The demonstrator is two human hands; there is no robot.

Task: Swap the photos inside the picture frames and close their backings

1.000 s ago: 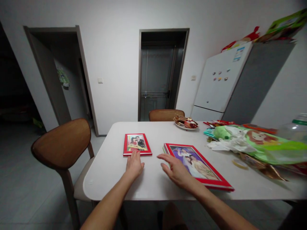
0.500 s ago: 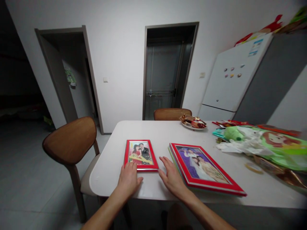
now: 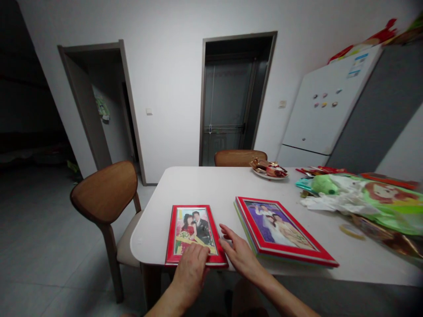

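A small red picture frame point(image 3: 169, 237) lies face up at the front edge of the white table, showing a photo of a couple. Over its lower edge rests my left hand point(image 3: 192, 266), fingers together on the photo; its thumb side is partly hidden. My right hand point(image 3: 236, 248) has its fingers stretched and spread, at the right edge of the small frame. To the right lies a larger red frame point(image 3: 297, 252) with a wedding photo, on top of something green-edged, close to my right hand but not held.
The white table point(image 3: 198, 182) carries a plate of wrapped items point(image 3: 271, 171) at the back and a green bag point(image 3: 390, 207) with white tissue at the right. A ring of tape point(image 3: 352, 232) lies nearby. Brown chairs point(image 3: 107, 192) stand left and behind.
The small frame has moved toward me, to the table's front edge. My left hand has shifted right and down onto its lower edge. The larger frame stays in place on the table.
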